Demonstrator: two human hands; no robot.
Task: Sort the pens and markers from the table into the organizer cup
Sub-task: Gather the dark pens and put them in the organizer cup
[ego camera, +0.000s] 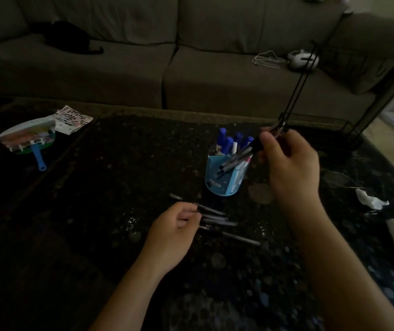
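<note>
From the head camera, I am holding my right hand (289,161) above and just to the right of the light blue plastic organizer cup (224,177), fingers pinched around the upper ends of a small bundle of dark grey pens (237,158). The bundle is slanting down to the left from my fingertips, its lower ends dipping inside the cup's rim. The cup is standing upright on the dark patterned table top (119,187), and it is also holding several blue-capped markers (227,142) that are poking up out of its far side, with a white-tipped one among them.

My left hand (174,230) is lying low on the table, nearer to me than the cup, fingers curled over the left ends of a loose cluster of dark pens (217,220) that are spreading out to the right across the table. I cannot tell whether those fingers are actually gripping a pen or only resting on the ends. One short pen piece (175,196) is lying apart, just beyond my knuckles.

At the far left a round hand fan with a blue handle (32,142) is lying flat, and a crumpled white tissue (370,199) is sitting at the right edge.
</note>
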